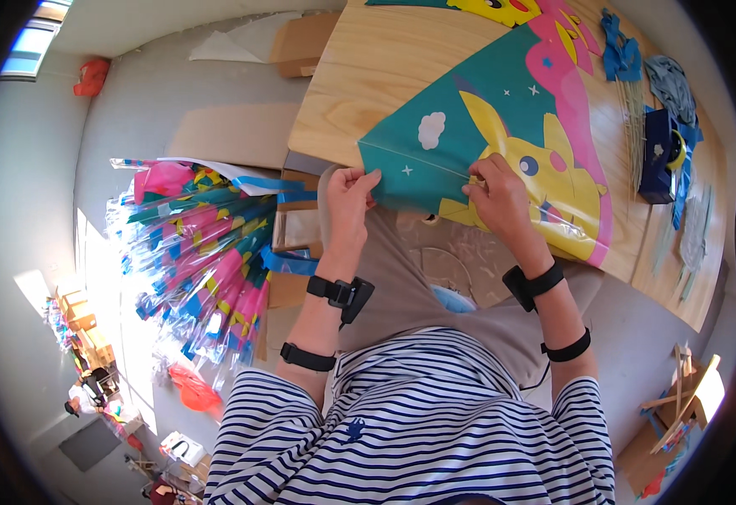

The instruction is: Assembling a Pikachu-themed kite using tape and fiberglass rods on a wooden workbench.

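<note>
A printed kite sheet (431,168) in green, pink and yellow, with a yellow cartoon animal and white clouds and stars, lies across the near edge of the table. A thin pale line, like a rod or seam, runs over its green part. My left hand (349,200) pinches the sheet's near left edge. To the right, my right hand (501,198) has its fingers pressed together on the sheet by the yellow ear, near the end of that line. Whatever lies between the right fingertips is hidden. The near part of the sheet hangs over my lap.
On the wooden table (342,93) at right stand a dark blue tape dispenser (657,156), thin sticks (633,126), blue strips (620,55) and grey fabric (672,88). Left of me, many colourful plastic-wrapped kites (204,244) are heaped beside cardboard boxes (299,231).
</note>
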The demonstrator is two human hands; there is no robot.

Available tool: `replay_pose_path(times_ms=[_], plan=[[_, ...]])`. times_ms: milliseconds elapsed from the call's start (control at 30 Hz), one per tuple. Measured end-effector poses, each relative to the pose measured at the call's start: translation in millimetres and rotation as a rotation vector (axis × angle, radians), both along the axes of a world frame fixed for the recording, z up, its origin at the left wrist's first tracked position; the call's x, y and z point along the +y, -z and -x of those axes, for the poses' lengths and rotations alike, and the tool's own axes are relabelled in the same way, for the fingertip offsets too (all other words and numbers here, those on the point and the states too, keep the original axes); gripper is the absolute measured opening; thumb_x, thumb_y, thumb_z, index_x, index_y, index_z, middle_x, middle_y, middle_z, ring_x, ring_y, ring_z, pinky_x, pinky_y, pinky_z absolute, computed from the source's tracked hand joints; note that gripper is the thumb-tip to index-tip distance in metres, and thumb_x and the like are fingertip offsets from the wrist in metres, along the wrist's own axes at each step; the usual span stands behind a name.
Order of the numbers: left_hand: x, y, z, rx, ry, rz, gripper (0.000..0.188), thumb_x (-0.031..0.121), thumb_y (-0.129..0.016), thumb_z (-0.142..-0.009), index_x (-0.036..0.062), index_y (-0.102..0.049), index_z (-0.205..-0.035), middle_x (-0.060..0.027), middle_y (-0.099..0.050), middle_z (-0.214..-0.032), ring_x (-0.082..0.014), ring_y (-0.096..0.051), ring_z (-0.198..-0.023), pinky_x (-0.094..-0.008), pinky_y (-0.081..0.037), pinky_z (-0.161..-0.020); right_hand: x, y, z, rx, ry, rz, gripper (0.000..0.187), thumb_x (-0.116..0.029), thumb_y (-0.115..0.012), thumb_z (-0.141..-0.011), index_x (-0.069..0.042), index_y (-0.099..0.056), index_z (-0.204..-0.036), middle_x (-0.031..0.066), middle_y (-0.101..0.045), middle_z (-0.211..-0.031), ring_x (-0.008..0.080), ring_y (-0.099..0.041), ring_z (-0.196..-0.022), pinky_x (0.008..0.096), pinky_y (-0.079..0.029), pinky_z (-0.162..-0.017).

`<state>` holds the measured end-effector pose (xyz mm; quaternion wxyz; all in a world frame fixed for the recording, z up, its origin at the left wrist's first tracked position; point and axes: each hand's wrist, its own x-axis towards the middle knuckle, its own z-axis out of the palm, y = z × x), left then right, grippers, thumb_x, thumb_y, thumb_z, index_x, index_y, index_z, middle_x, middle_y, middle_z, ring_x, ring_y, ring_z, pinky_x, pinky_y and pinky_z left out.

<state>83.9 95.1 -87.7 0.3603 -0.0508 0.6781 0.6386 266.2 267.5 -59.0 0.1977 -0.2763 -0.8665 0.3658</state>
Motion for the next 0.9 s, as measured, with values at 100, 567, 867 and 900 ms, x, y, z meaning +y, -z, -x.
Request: replay_pose_path(times_ms=[100,567,867,900], plan=[[7,-19,12,-0.051,0.008,-0.034,0.020,0.018,-0.077,-0.085,0.0059,-0.063,-0.093,0.0012,-0.063,-0.076,-0.0073,-0.056,-0.060,-0.0233,-0.048,-0.059,-7,-5,-4,0.032,-0.053,-0.144,0.026,-0.004,-0.075,-0.071,-0.001,-0.064,-0.093,0.0155,-0.058,-0.089,0.0360,-0.060,-0.085,0.0430,-0.048,-0.072],[27,-20,30,-0.046,0.087,-0.106,0.009,0.010,-0.072,-0.085,0.0068,-0.064,-0.086,0.0006,-0.063,-0.074,-0.0081,-0.058,-0.060,-0.0226,-0.047,-0.055,5,13,-18,0.094,-0.018,-0.005,0.025,-0.003,-0.075,-0.074,0.001,-0.063,-0.096,0.0155,-0.058,-0.092,0.0345,-0.061,-0.084,0.0402,-0.049,-0.072],[23,-21,18,-0.133,-0.076,-0.395,0.011,-0.001,-0.070,-0.083,0.0033,-0.063,-0.090,-0.0028,-0.065,-0.086,-0.0117,-0.061,-0.080,-0.0260,-0.051,-0.076,11,5,-20,0.082,-0.009,0.061,0.023,0.001,-0.072,-0.077,0.002,-0.063,-0.098,0.0142,-0.058,-0.091,0.0279,-0.060,-0.073,0.0340,-0.048,-0.065],[24,-18,17,-0.144,-0.108,-0.439,0.012,-0.002,-0.070,-0.083,0.0027,-0.062,-0.091,-0.0038,-0.066,-0.087,-0.0124,-0.061,-0.081,-0.0259,-0.051,-0.077,13,1,-18,0.072,-0.012,0.055,0.023,0.000,-0.071,-0.078,0.002,-0.063,-0.100,0.0144,-0.059,-0.092,0.0284,-0.060,-0.076,0.0348,-0.048,-0.066]])
